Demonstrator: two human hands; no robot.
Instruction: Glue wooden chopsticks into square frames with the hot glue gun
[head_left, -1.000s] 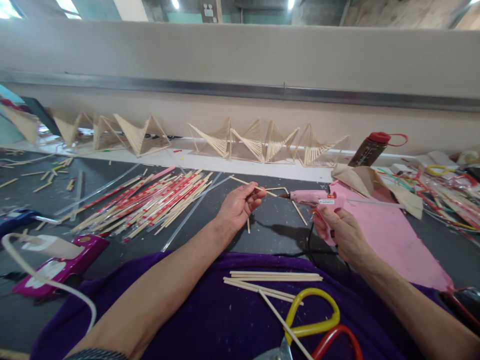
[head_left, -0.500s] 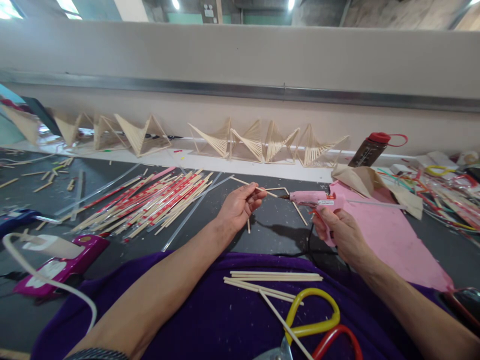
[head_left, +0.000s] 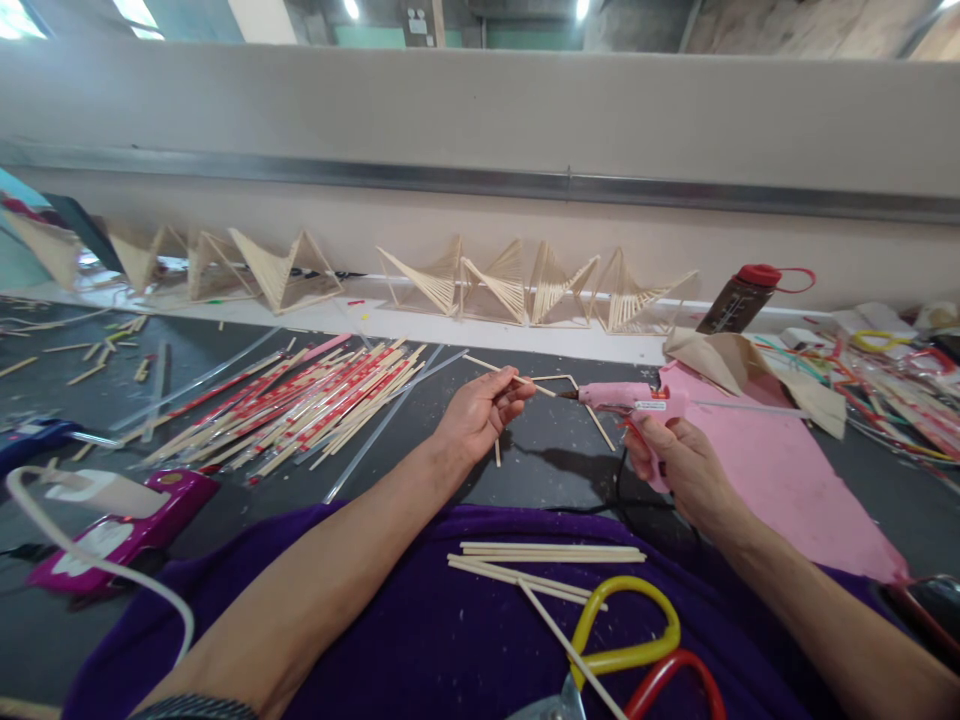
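while the left hand (head_left: 474, 415) pinches a stick frame (head_left: 598, 425), the right hand (head_left: 679, 468) clasps a glue gun (head_left: 637, 398), seemingly touching it.

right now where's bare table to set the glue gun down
Bare dark tabletop under the glue gun, between the left hand holding sticks and right hand; the pink sheet is mostly bare. Crowded: stick pile at left, tangled cords at far right.

We see pale, matt wooden sticks (head_left: 480, 364), a smooth pink plastic glue gun (head_left: 637, 400), a dull, dark, speckled tabletop (head_left: 555, 460), and soft purple cloth (head_left: 420, 620).
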